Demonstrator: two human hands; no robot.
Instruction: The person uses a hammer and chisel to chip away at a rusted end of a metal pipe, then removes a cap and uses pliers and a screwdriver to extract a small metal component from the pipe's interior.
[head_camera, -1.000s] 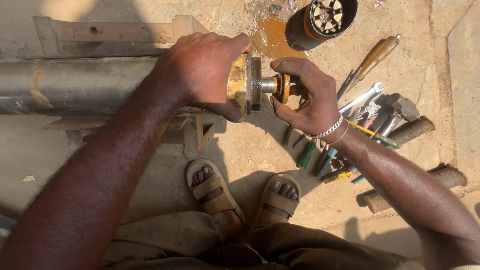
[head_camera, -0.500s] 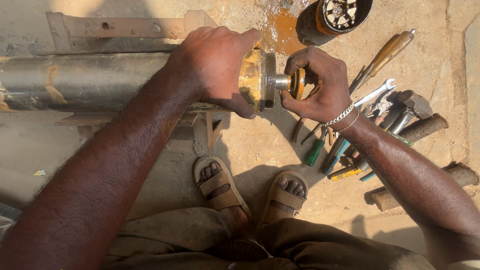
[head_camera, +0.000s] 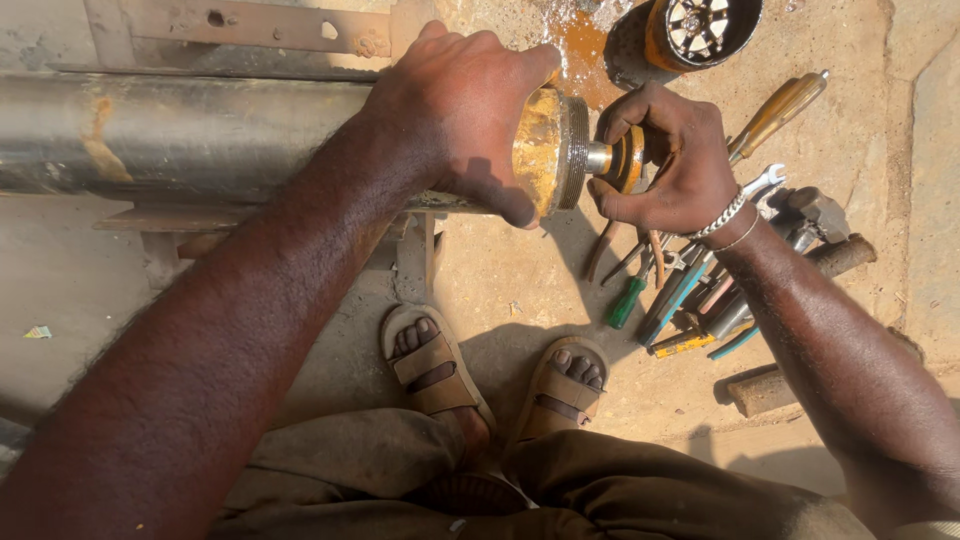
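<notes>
A long grey steel cylinder lies across the upper part of the view, with rust streaks on it. My left hand grips its right end, just behind a threaded metal collar smeared with orange grease. A short shaft sticks out of that end, and my right hand is closed around a small orange-stained round part on the shaft. A silver bracelet circles my right wrist.
Screwdrivers, spanners and hammers lie heaped on the sandy concrete under my right forearm. A round orange-rimmed metal part stands at the top right beside an oily puddle. A rusty angle bracket runs behind the cylinder. My sandalled feet rest below.
The view has shifted a little, so the cylinder sits slightly higher and further right. My right hand has turned on the small round part; my left hand keeps its grip.
</notes>
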